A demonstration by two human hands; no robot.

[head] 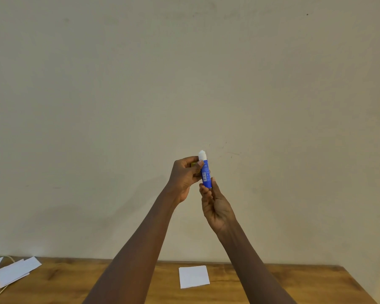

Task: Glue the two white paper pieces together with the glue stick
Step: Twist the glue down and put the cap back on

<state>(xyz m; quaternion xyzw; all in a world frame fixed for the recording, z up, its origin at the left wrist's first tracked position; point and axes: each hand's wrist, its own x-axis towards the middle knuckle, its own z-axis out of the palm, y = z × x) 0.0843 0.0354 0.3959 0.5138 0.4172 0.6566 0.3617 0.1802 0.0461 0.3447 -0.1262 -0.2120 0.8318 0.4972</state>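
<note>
Both hands hold the blue glue stick (206, 172) upright above the wooden table (294, 286): left hand (184, 178) clamped on its barrel, right hand (215, 207) pinching its base. A white paper square (194, 276) lies near the far edge.

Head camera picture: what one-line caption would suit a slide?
Both hands hold an uncapped blue glue stick upright above a wooden table with white paper.

Your head cam, only view: faces fwd at the wall (184, 73), barely tilted down; table (272, 286) just along frame bottom.
</note>
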